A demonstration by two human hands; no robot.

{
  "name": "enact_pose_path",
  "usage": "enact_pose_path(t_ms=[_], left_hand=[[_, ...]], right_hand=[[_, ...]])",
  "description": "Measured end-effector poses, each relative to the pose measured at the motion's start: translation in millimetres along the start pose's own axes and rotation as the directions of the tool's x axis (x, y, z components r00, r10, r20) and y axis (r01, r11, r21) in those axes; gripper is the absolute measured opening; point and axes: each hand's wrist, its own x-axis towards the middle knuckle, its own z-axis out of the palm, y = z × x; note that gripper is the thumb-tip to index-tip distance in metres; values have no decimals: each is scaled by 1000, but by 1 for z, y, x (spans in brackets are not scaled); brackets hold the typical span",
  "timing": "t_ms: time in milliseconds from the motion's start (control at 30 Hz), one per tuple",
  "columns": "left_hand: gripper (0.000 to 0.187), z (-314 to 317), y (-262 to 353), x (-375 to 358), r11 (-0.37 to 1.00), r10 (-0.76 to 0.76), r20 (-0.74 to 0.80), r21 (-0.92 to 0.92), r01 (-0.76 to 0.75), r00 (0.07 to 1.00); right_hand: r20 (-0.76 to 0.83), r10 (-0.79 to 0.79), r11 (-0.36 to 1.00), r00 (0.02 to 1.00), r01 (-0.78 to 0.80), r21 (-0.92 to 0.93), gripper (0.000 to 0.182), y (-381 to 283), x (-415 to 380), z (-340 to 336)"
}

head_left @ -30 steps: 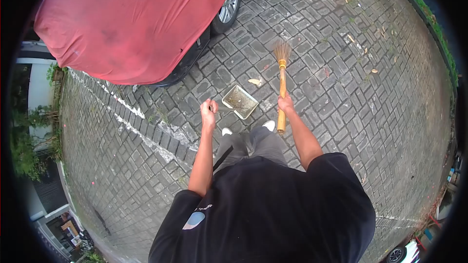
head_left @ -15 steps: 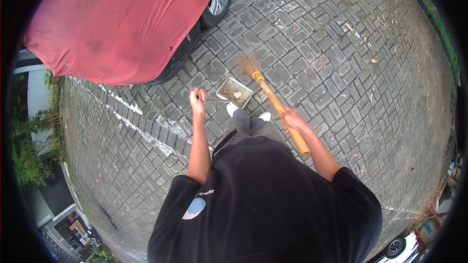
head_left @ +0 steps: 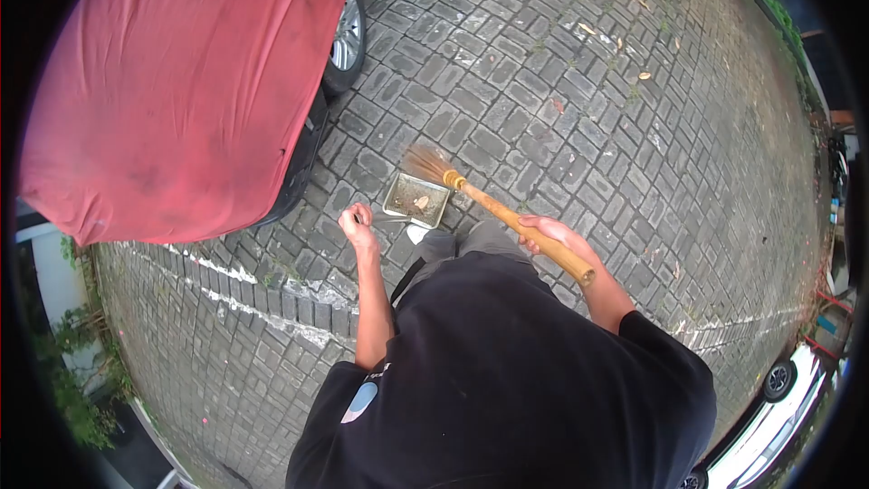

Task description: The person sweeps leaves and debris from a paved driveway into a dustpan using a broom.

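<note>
My left hand [head_left: 358,223] is closed round the thin handle of a dustpan [head_left: 391,218]. The pan hangs or rests just in front of my feet, with dirt and a dry leaf [head_left: 422,204] inside. In my right hand [head_left: 554,234] is a short broom [head_left: 493,207] with a thick wooden handle, gripped toward its rear end. Its brown bristles [head_left: 425,163] point away to the left, at the far edge of the dustpan in this view, and look slightly blurred.
Grey brick paving [head_left: 507,109] spreads all round, with dry leaves [head_left: 644,76] scattered at the upper right. A car under a red cover [head_left: 190,100] stands at the upper left, its wheel [head_left: 347,36] showing. A white car [head_left: 769,426] is at the lower right.
The broom has swung to a flatter angle, its bristles coming nearer the dustpan's far edge. My view has turned and shifted, so the covered car appears farther left and lower.
</note>
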Motion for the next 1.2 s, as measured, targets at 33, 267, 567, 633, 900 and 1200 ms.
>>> enact_pose_path(t_ms=[33, 267, 567, 633, 900, 1200], left_hand=[[35, 7, 4, 3, 1000, -18, 16, -11, 18, 1000], [35, 83, 5, 30, 989, -90, 315, 136, 49, 945], [36, 284, -75, 97, 979, -154, 593, 202, 40, 790], [35, 331, -88, 102, 961, -179, 666, 277, -17, 724], [35, 447, -129, 111, 936, -245, 733, 349, -41, 635], [39, 482, -142, 138, 917, -344, 819, 398, -23, 459]], right_hand=[[-22, -6, 1000, 1000, 6, 13, 32, 2, -11, 5], [-466, -415, 887, 781, 461, -18, 57, -22, -26, 0], [-813, -399, 844, 424, 515, -146, 46, -148, 47, -194], [-795, -331, 882, 508, 467, -69, 40, -171, 65, -231], [-468, -182, 934, 864, 301, 193, 46, -146, -33, -192], [-829, -113, 895, 547, 419, 154, 49, -152, -25, -144]])
